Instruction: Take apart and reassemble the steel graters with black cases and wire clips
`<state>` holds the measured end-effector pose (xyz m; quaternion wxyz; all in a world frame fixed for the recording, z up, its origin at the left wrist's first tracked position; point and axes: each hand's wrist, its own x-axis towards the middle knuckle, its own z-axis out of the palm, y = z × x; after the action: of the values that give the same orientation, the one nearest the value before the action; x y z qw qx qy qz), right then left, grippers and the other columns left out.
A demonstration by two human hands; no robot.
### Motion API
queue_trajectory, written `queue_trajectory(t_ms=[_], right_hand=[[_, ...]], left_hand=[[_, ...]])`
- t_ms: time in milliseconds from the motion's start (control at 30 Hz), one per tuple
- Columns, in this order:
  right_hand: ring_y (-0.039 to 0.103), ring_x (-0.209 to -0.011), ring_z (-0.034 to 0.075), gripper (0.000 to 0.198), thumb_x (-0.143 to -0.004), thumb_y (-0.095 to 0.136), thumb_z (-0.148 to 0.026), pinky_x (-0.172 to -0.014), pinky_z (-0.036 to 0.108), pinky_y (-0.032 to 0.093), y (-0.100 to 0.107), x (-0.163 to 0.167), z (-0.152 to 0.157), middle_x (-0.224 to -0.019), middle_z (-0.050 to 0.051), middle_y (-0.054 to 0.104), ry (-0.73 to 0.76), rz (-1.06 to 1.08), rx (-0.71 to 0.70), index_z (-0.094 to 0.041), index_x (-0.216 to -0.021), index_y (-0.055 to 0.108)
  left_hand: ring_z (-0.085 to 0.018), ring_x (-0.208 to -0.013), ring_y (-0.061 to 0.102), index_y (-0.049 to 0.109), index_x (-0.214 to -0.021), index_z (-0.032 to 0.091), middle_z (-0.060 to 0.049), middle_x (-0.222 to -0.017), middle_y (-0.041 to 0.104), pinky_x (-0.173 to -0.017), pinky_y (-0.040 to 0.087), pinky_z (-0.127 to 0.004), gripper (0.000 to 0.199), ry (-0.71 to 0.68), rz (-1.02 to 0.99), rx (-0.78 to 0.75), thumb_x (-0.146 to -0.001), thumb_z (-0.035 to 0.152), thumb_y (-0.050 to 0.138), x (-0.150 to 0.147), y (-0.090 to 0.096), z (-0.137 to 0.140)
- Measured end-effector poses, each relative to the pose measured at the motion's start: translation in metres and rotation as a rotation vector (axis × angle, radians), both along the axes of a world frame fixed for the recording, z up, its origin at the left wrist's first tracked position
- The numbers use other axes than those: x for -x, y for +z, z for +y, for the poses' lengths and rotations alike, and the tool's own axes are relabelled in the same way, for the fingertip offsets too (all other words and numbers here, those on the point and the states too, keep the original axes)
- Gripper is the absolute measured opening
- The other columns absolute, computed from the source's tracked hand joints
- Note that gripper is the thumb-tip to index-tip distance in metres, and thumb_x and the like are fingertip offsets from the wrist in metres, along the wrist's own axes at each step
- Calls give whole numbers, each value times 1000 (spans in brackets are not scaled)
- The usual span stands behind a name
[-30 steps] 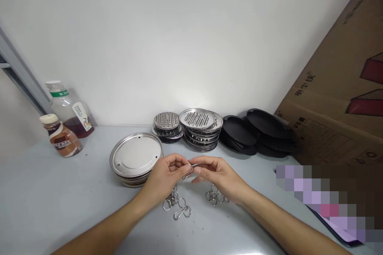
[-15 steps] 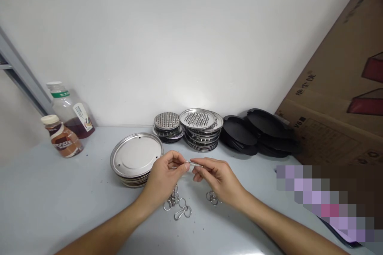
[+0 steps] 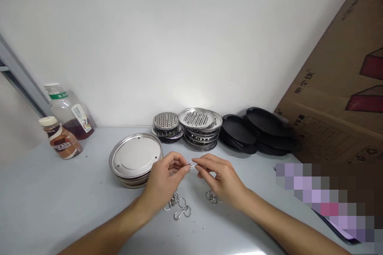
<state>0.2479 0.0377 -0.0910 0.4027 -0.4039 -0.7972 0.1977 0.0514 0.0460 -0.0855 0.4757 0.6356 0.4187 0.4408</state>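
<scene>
My left hand [image 3: 167,177] is closed in a pinch on a thin, shiny metal key ring [image 3: 192,165], seen nearly edge-on. From the other side, my right hand [image 3: 218,173] pinches the same small metalwork between thumb and forefinger. Fingers cover most of it, so I cannot tell whether a second ring is joined there. Below the hands lie a snap hook with rings [image 3: 181,212] and a small cluster of key rings [image 3: 172,199], partly behind my left wrist. More loose rings [image 3: 212,197] rest under my right hand.
Left of my hands stands a stack of round metal plates [image 3: 136,155]. Behind are grater discs [image 3: 197,119], smaller grater discs [image 3: 166,121] and black round trays [image 3: 239,129]. Two bottles [image 3: 64,143] stand at the left; a cardboard box [image 3: 335,99] leans at the right.
My right fingers have shifted slightly, and the metal between the fingertips now shows at a different angle, with a thin gap in it. The loose rings stay put.
</scene>
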Motion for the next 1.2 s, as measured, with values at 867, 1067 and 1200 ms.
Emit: queue_trajectory(t_ms=[867,1067,1200], right_hand=[[64,-72,20,27,-93,46,-16,-67,32,52,-8,22,-1,-83,11,67,-210,-23,-126,-16,-102,72],[69,-73,20,21,-90,59,-30,-72,34,54,-7,23,7,-84,7,71,-149,376,252,-20,-100,75],[70,-79,20,36,-75,76,-43,-79,36,57,0,20,9,-85,8,73,84,797,743,-14,-97,75]], left_hand=[[-21,-80,73,79,-93,27,1,-92,78,-80,58,-31,16,212,254,-380,-80,23,70,-6,-6,6],[-20,-84,71,77,-93,28,0,-93,77,-81,56,-29,14,185,245,-413,-83,24,67,-8,-7,8],[-20,-82,69,77,-88,26,0,-89,76,-76,55,-27,10,152,204,-348,-84,27,67,-7,-4,8]])
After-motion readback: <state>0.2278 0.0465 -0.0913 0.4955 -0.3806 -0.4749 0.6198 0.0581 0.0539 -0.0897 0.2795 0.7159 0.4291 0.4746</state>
